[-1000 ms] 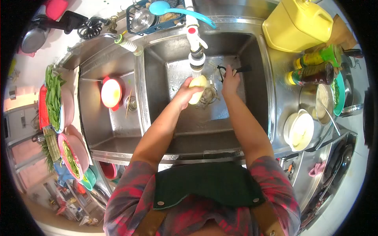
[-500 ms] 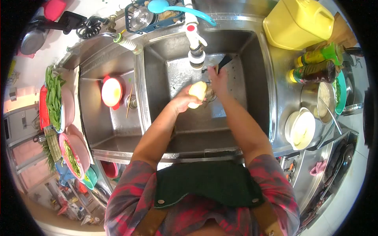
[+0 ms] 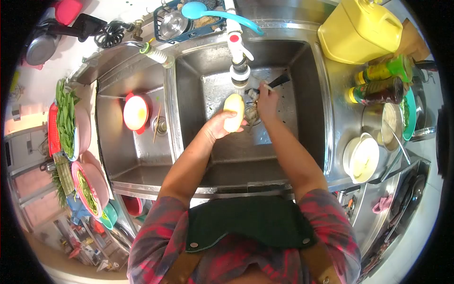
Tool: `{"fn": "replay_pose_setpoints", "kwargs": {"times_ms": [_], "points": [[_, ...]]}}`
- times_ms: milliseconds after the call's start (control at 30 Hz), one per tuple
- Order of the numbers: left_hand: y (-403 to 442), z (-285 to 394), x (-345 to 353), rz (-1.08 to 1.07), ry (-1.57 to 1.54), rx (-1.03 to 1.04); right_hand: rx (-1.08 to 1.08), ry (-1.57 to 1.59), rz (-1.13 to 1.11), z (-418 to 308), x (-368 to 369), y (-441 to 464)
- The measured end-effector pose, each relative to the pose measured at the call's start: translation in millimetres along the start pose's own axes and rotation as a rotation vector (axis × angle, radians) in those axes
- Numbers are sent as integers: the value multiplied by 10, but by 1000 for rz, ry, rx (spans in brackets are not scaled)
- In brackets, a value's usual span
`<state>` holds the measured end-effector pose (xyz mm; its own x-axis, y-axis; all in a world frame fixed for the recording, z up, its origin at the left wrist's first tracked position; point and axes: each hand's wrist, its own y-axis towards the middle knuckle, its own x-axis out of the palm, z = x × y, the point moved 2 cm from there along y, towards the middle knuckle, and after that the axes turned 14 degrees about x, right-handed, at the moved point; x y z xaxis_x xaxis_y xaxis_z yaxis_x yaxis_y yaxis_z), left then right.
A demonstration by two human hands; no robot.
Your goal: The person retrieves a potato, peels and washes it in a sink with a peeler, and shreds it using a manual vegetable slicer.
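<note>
My left hand (image 3: pixel 221 124) is closed around a pale yellow peeled potato (image 3: pixel 234 112), held upright just below the tap (image 3: pixel 240 73) over the large sink basin (image 3: pixel 227 169). To its right, my right hand (image 3: pixel 267 100) is closed on a dark tool (image 3: pixel 280 81) whose black flat part points up and to the right. The fingers cover much of the tool, so its exact kind cannot be made out. Pale scraps (image 3: pixel 253 94) lie by the right fingers, close to the drain (image 3: pixel 254 116). The two hands are apart.
The left basin holds a red-rimmed bowl (image 3: pixel 135 113) and chopsticks (image 3: pixel 156 124). A yellow jug (image 3: pixel 357 33), sauce bottles (image 3: pixel 378 90) and white bowls (image 3: pixel 362 158) stand on the right. Leafy greens (image 3: pixel 66 116) and a pink basin (image 3: pixel 87 187) are at left. A blue ladle (image 3: pixel 222 12) lies behind the tap.
The potato has turned more upright in my left hand, showing more of its length. My right hand and the dark tool have shifted slightly right and toward me. The view has shifted slightly.
</note>
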<state>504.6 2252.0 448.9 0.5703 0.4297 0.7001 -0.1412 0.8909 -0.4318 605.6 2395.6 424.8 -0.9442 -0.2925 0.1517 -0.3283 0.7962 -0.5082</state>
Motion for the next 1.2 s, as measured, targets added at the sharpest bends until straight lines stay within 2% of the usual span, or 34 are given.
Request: {"fn": "replay_pose_setpoints", "kwargs": {"times_ms": [100,133,200,233,267,300,367,400,500,533,633,667,767,867,933,967,1000,1100,1167,1200], "points": [[72,-80,-153,-95,-43,-95,-316,-23,-8,-184,244,-409],[65,-89,-134,-144,-2,-107,-195,-257,68,-203,150,-316],[24,-48,-2,-272,86,-163,-151,-89,-18,212,106,111],[21,-61,24,-269,96,-149,-136,-1,-63,338,87,265],[34,-81,13,-192,24,-128,79,-101,25,309,-34,257],[54,-108,-8,-114,-53,-102,194,89,6,260,-57,207],[154,-125,-39,-78,96,42,421,469,-27,202,-96,136],[199,-132,-39,-58,170,111,586,452,-140,355,-166,187],[280,-136,101,118,366,206,692,746,-159,-60,164,-184],[212,-53,253,172,266,142,554,688,-117,-31,141,-142],[145,11,337,100,693,160,381,371,-111,47,135,-102],[183,31,268,70,619,105,340,239,-177,47,87,-109],[193,53,185,159,467,-108,-277,-162,-53,63,85,-124],[83,59,237,49,525,-24,-345,-349,-87,-56,125,-260],[54,9,117,-108,629,0,-237,-243,30,166,-8,144],[40,23,151,-76,591,-4,-189,-185,86,218,-70,312],[14,39,206,-42,553,-7,31,-104,37,112,-118,200],[5,43,163,3,406,-50,-45,-273,30,72,-121,-34],[31,27,149,5,303,-76,-216,-185,-13,-26,103,-372],[62,-9,92,-57,386,-122,-300,-137,-34,-54,182,-471]]}}
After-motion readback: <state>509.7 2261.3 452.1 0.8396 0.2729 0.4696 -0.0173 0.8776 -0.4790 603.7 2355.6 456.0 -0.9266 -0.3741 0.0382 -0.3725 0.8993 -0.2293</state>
